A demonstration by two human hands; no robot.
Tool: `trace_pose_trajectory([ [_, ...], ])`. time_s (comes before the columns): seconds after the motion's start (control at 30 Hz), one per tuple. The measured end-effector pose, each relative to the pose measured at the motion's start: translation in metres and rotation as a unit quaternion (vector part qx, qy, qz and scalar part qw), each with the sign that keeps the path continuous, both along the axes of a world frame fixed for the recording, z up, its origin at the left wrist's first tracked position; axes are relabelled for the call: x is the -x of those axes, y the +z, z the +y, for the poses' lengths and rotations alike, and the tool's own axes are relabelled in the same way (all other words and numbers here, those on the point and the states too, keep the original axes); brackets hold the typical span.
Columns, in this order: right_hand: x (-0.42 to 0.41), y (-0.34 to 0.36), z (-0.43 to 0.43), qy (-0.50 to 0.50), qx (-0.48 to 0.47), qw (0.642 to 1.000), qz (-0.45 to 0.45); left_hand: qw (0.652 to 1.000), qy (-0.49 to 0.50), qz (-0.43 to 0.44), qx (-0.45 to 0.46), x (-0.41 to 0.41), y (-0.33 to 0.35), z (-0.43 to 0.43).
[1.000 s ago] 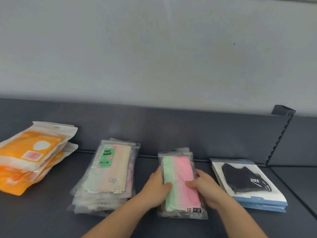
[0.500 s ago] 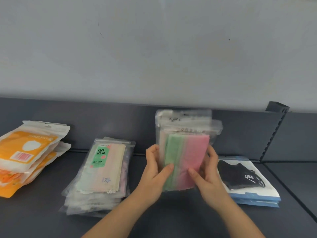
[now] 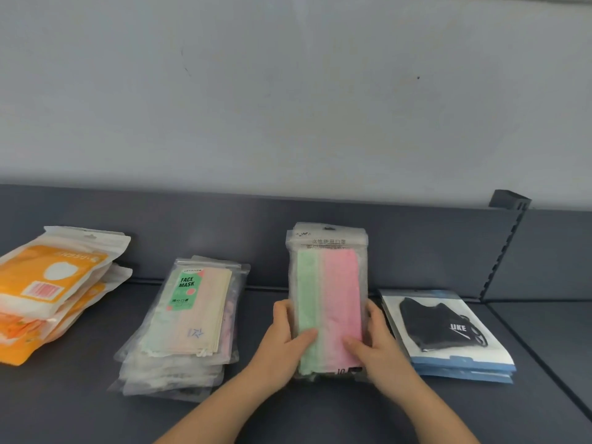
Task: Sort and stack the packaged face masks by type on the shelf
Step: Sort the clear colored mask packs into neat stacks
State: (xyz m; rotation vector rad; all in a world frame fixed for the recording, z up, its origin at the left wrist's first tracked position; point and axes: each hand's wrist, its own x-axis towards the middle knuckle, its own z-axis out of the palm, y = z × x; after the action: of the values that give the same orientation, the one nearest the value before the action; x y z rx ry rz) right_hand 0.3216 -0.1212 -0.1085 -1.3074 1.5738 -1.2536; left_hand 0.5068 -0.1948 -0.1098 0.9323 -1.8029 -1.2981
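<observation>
Grey shelf [image 3: 64,405]; hands (left [image 3: 285,344], right [image 3: 381,347]) gripping upright green-pink mask packs [image 3: 330,299], thumbs frontward.

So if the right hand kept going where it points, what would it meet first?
Likely the shelf's dark back panel. The right hand grips the green-and-pink mask pack and points away along its edge; nothing else seems to lie between, though depth is unclear.

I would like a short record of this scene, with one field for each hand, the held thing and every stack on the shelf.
left hand: grips the left edge of the green and pink mask packs
right hand: grips their right edge
held packs: upright, several together
orange packs: stack, far left
FACE MASK packs: stack, left of the hands
black mask packs: stack, right of the hands
shelf: dark grey
</observation>
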Motion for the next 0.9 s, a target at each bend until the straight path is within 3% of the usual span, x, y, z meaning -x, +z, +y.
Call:
trace_pose_trajectory([
  [0.07,0.006,0.001,0.003,0.014,-0.037,0.999,0.001,0.999,0.023,-0.026,-0.02,-0.003,0.001,0.0],
  [0.17,0.01,-0.005,0.007,0.0,-0.092,0.995,0.039,0.977,0.069,-0.202,0.02,-0.003,-0.007,0.001],
  [0.23,0.005,-0.009,0.008,-0.029,-0.102,0.993,0.052,0.962,0.096,-0.248,0.054,0.0,-0.011,0.003],
  [0.33,-0.002,-0.01,0.013,-0.071,-0.105,0.988,0.085,0.96,0.112,-0.245,0.075,0.001,-0.017,0.001],
  [0.6,-0.021,-0.01,0.011,-0.067,-0.143,0.969,0.192,0.962,0.151,-0.204,0.1,-0.007,-0.026,-0.003],
  [0.9,-0.041,-0.011,0.0,-0.076,-0.17,0.966,0.178,0.958,0.212,-0.181,0.069,-0.011,-0.024,-0.001],
])
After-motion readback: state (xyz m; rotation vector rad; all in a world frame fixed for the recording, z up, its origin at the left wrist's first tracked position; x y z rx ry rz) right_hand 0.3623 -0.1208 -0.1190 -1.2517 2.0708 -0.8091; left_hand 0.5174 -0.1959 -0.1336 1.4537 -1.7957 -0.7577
